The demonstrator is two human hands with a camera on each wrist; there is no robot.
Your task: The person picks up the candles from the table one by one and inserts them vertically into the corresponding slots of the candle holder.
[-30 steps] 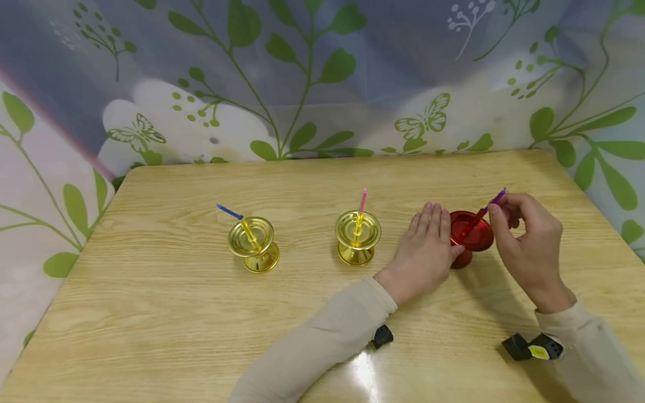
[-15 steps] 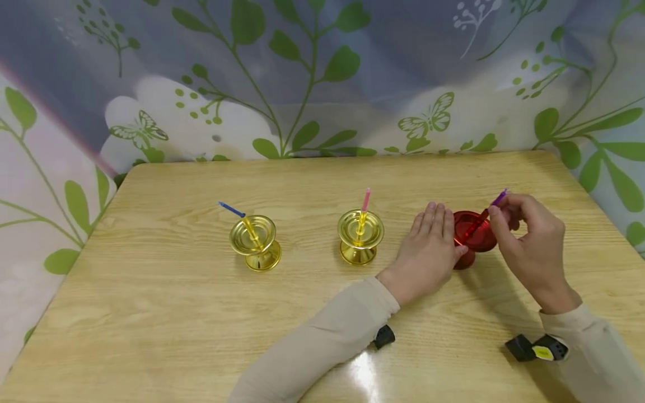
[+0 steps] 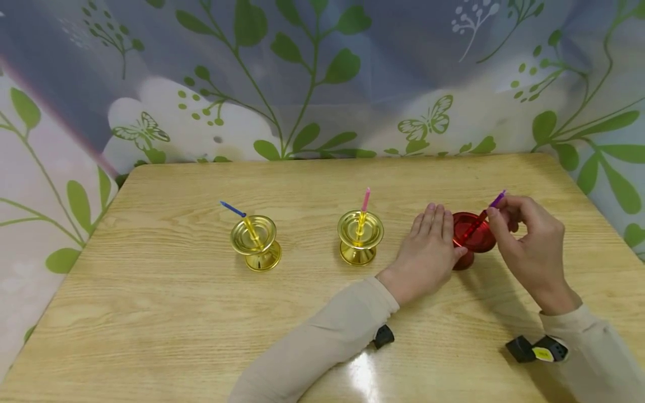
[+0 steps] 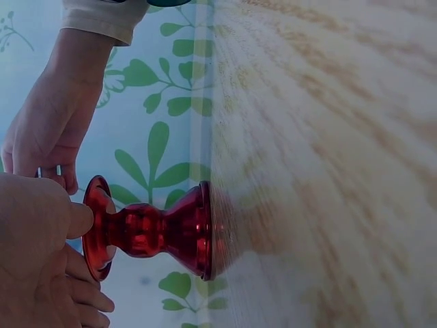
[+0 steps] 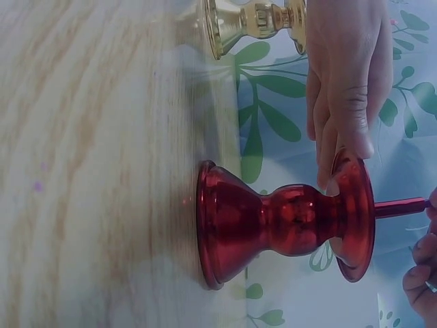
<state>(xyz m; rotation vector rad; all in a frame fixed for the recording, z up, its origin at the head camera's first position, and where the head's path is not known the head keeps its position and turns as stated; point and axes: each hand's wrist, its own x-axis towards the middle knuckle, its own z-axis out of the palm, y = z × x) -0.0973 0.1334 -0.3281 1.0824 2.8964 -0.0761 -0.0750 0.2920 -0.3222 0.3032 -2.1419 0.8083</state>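
A red metal candle holder [image 3: 473, 232] stands upright on the table, and a slanted purple candle [image 3: 496, 199] is at its red central tube. My right hand [image 3: 531, 246] pinches the candle between thumb and fingers. My left hand [image 3: 423, 254] steadies the holder's dish from the left, thumb at the rim and fingers straight. In the right wrist view, left fingertips [image 5: 326, 164] reach beneath the dish of the holder [image 5: 293, 219]. The left wrist view shows the holder's stem and foot [image 4: 184, 229], with the left thumb [image 4: 80, 220] against the rim.
A gold holder [image 3: 358, 253] with an upright pink candle [image 3: 365, 200] stands left of my left hand. Farther left, another gold holder [image 3: 262, 258] carries a blue candle [image 3: 233, 209] leaning left. Behind the wooden table [image 3: 151, 313] hangs a leaf-patterned cloth [image 3: 383, 67].
The view has shifted slightly. Both hands stay at the red holder, and the purple candle remains pinched in my right hand, with hardly any movement.
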